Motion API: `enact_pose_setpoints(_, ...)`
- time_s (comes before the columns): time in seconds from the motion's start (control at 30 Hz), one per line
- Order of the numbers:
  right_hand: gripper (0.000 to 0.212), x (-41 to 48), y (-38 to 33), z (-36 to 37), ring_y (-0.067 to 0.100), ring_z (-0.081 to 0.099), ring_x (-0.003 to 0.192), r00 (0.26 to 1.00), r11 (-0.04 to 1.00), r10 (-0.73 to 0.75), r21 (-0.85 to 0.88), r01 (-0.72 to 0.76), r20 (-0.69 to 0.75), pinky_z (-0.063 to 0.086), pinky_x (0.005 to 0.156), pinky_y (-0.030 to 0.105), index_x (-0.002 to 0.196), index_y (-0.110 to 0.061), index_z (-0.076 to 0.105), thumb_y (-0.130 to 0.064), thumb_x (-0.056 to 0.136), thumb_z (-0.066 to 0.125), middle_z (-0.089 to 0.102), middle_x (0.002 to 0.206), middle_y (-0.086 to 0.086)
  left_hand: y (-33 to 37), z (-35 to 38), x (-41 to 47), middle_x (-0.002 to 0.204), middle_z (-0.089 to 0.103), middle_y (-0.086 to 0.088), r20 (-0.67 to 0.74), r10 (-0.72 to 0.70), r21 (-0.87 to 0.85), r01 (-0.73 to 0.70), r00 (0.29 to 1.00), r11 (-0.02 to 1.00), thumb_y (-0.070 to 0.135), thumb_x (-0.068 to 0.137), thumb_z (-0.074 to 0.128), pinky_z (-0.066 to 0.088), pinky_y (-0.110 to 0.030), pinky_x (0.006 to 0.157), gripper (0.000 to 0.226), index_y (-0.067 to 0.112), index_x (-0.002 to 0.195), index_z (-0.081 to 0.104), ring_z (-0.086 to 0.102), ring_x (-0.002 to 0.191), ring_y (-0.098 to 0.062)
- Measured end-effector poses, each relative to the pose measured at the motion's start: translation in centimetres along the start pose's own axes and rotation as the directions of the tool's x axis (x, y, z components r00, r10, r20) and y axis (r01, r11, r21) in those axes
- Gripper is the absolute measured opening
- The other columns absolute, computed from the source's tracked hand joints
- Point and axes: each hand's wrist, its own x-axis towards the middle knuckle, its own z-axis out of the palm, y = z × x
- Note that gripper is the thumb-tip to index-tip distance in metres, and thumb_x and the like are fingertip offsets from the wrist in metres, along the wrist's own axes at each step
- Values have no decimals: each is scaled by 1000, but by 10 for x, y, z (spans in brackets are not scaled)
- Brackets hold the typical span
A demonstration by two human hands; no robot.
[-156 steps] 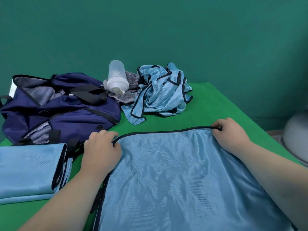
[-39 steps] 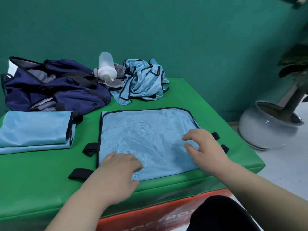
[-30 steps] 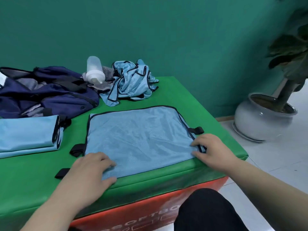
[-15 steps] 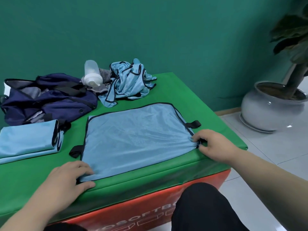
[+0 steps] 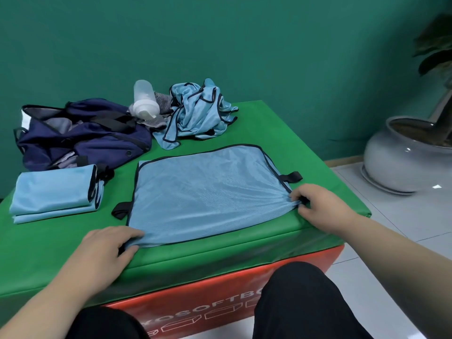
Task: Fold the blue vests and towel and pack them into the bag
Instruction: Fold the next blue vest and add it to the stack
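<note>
Left hand (image 5: 105,250) shifts from flat rest to pinch on near-left corner of flat vest (image 5: 208,192); corner lifted off green mat (image 5: 61,253) between thumb and fingers. Right hand (image 5: 318,206) grasps right edge, fabric bunched at fingertips. Folded vest (image 5: 51,192) lies left, near bag (image 5: 80,140).
</note>
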Motion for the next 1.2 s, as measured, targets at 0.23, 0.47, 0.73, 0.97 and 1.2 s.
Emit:
enact_pose_setpoints(0.23,33,0,1,-2,17,59,104,1000,998,2,-65,-1,10,49,93,36,113,-18,67,1,92,50,65,112,-4,2,1,-3,107,70,21,-18,-48,-92,46,999,995,11,81,72,48,-38,95,36,30,112,73,65,103,-11)
enact_pose_setpoints(0.47,23,-4,3,0,11,58,99,994,993,-110,-35,110,-11,49,91,32,111,-22,67,-14,90,69,63,105,-10,1,0,-1,101,67,26,-31,-86,-96,83,996,992,9,80,68,48,-36,91,39,32,111,72,65,97,-12)
enact_pose_setpoints(0.73,26,0,-5,-8,12,58,84,998,998,50,37,-49,-24,45,73,30,90,-33,62,-8,85,70,62,89,-17,2,-2,4,88,66,28,-34,-140,-120,135,990,984,13,83,70,47,-27,72,35,43,102,68,64,82,-10)
enact_pose_setpoints(0.97,30,-6,-10,-27,10,47,51,990,977,135,164,-140,38,41,50,27,81,-39,61,-10,79,67,66,74,-11,2,-22,1,94,65,29,19,-247,-264,244,969,933,13,85,69,43,-16,57,37,48,95,59,59,55,-2)
enact_pose_setpoints(1.2,32,-5,-19,-50,15,48,60,993,917,122,382,-117,12,39,60,30,78,-31,65,1,78,64,67,77,8,-5,-49,-5,90,69,27,25,-244,-325,239,969,915,13,82,72,51,-27,62,40,48,96,60,64,63,-10)
